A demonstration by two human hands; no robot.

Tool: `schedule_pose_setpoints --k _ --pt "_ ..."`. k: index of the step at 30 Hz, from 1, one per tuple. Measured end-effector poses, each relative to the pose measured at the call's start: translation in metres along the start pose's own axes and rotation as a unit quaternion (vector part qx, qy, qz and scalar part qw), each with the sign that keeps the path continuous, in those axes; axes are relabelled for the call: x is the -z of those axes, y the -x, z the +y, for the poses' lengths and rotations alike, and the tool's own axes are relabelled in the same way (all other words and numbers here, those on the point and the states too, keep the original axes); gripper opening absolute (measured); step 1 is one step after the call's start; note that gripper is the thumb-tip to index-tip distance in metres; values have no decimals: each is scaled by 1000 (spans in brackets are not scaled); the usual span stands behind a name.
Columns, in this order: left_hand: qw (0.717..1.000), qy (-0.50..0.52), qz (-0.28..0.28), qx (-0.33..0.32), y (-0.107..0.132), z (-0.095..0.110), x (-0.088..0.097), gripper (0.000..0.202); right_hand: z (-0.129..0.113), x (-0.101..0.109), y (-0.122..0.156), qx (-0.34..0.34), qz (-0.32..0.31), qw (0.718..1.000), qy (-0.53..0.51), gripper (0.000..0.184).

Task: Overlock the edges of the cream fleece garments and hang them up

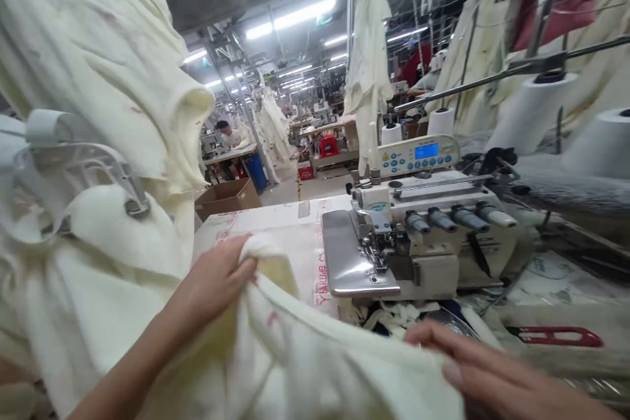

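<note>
Left fingers: thumb and fingers of the left hand [221, 275] pinch a bunched fold of the cream knit garment [319, 348].
Right fingers: held close together at the garment's far edge, the right hand [497, 367] blurred; cannot tell whether they pinch it.
Garment: one, stretched between both hands, in front of the overlock machine [436, 269] and off its metal plate [349, 256].
Done: a narrow band runs along the upper edge, perhaps a finished hem; stitches are too blurred to confirm.
Left: judging by its place, nothing is under the needle now; whether any edge needs sewing cannot be told.
Scraps: a loose heap of pale cloth trimmings [403, 318], uncountable.
Overlocker: one at hand, with four tension dials [465, 216] and one control panel [418, 154].
Snips: one red-handled pair of thread snips [556, 341].
Cones: four white thread cones [526, 108] visible.
Hanging garments: many cream ones [98, 65], overlapping, beyond counting.
</note>
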State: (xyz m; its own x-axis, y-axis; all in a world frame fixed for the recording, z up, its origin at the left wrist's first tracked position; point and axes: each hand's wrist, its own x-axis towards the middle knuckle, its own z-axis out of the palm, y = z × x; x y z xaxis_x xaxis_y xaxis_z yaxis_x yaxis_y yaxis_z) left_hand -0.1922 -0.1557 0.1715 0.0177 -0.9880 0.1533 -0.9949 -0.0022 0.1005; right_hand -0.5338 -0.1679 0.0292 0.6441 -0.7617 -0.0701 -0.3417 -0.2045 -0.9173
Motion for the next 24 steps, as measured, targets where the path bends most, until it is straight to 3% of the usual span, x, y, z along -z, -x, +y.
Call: schedule_pose_setpoints --k 3,5,6,8,10,13,15,19,24 --pt "990 -11 137 19 -39 20 -27 33 -12 9 -30 35 168 972 161 33" --pt "975 -17 219 -36 -51 47 -53 44 -13 3 -52 39 251 932 257 28" --pt "973 3 207 -104 -52 63 -68 44 -11 0 -60 34 273 917 287 25" --pt "969 60 112 -210 -46 90 -96 31 -6 -4 -67 23 295 908 297 22" --pt "963 94 40 -248 -38 108 -117 21 -2 -3 -66 32 284 924 252 20" --pt "965 117 -1 -236 -32 115 -131 16 -4 5 -59 67 224 958 166 21" --pt "968 133 -22 -213 -33 114 -133 13 -9 10 -58 46 215 964 149 21" --pt "979 131 -24 -154 -42 118 -135 11 -16 12 -68 -55 287 931 217 26" --pt "986 88 -8 -138 -50 128 -144 12 -6 7 -74 -32 338 907 248 26"
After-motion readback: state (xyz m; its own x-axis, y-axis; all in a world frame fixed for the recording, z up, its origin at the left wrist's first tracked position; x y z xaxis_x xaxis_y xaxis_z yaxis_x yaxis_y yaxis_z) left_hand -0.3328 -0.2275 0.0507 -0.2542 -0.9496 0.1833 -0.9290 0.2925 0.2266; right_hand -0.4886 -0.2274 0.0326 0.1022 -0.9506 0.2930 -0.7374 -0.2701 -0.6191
